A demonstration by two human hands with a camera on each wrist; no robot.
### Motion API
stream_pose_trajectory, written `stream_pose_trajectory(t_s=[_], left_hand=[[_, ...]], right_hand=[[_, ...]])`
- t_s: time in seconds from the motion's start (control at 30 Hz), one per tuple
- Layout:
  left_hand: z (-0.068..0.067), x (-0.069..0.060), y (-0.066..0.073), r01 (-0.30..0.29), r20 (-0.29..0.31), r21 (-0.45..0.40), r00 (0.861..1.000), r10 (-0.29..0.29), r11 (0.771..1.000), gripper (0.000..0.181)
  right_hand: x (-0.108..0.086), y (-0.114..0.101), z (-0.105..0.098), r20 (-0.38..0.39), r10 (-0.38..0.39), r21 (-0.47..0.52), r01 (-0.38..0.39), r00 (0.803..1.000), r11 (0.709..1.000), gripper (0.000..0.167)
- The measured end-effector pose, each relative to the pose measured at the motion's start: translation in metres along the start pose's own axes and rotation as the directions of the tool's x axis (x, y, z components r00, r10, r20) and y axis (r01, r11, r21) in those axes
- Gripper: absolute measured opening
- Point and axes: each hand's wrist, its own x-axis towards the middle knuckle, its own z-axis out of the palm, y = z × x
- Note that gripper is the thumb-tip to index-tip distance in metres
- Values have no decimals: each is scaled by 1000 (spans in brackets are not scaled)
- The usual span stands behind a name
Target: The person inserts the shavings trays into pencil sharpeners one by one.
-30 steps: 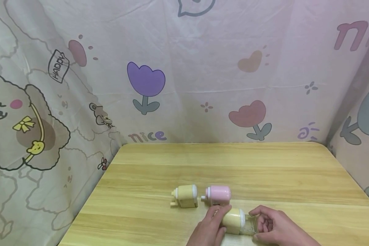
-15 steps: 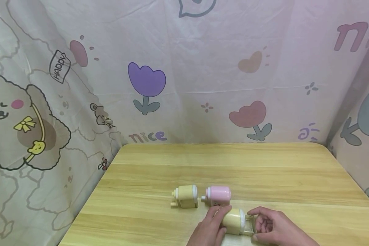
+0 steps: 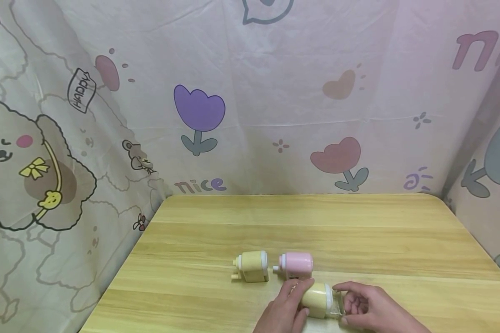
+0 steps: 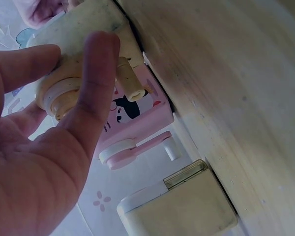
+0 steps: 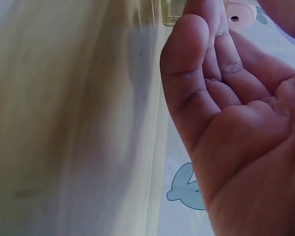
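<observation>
A cream-yellow crank pencil sharpener lies near the table's front edge. My left hand grips its crank end, fingers over the top and thumb on the near side; in the left wrist view the fingers straddle the round crank hub. From the sharpener's white-rimmed right end sticks out a clear drawer. My right hand pinches the drawer's outer end between forefinger and thumb, its other fingers curled in. In the right wrist view only a corner of the drawer shows past the fingers.
Just behind stands a pink crank sharpener, with a second yellow one to its left. All share a wood-grain table. A printed cloth hangs along the table's back and sides.
The clear drawer has slid leftward, further into the yellow sharpener, and my right hand has moved slightly left with it. My left hand and the other sharpeners have stayed put.
</observation>
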Motion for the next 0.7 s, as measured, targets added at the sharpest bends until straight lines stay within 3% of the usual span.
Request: stream_pose_trajectory(t_s=[0.3,0.7], left_hand=[[0,0,1,12,0,30,1000,-12,999,60],[0,1,2,19,10,29,1000,-19,999,59]], right_hand=[[3,-3,0,22,21,17,-21,1000,1000,56],[6,0,7,-3,-60,-42,60,998,997,52]])
